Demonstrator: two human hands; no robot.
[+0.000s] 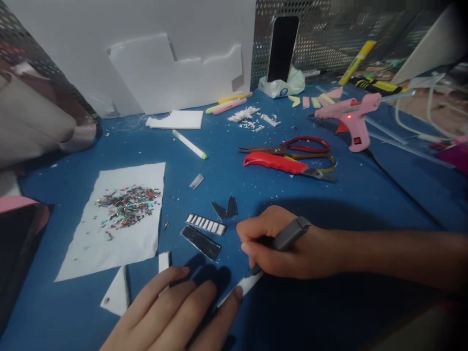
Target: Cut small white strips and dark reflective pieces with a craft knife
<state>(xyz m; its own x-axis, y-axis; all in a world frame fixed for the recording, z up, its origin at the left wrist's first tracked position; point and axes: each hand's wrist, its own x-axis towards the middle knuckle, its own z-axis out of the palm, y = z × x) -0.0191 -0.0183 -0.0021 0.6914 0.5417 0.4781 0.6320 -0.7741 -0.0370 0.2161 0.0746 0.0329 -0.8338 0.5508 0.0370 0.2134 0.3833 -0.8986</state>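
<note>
1. Your right hand is curled shut around a grey marker. Thumb and forefinger pinch its barrel, and its cap end points to 2 o'clock over your knuckles.
2. The marker's tip is down on a small white strip, which lies flat on the blue table at 7 o'clock from that hand, just under your fingers.
3. Your left hand lies flat with its fingers stretched out and a little apart, gripping nothing. One fingertip rests on the strip's 8 o'clock end, so the strip sits between your two hands and touches both.
4. The strip looks thin, light and easily bent, and it would likely skid on the table if left loose. Hold it by pressing down flat near an end rather than pinching it, which could crease it.
5. The marker looks rigid and light. A grip low on the barrel, as you have it, suits it.
6. At 11 o'clock from the right hand lie a black strip and a striped strip, both apart from your fingers.
7. A white sheet carrying glitter scraps lies at 11 o'clock from the left hand.
8. Scissors, a red cutter and a pink glue gun lie well apart at 12 to 1 o'clock.
</note>
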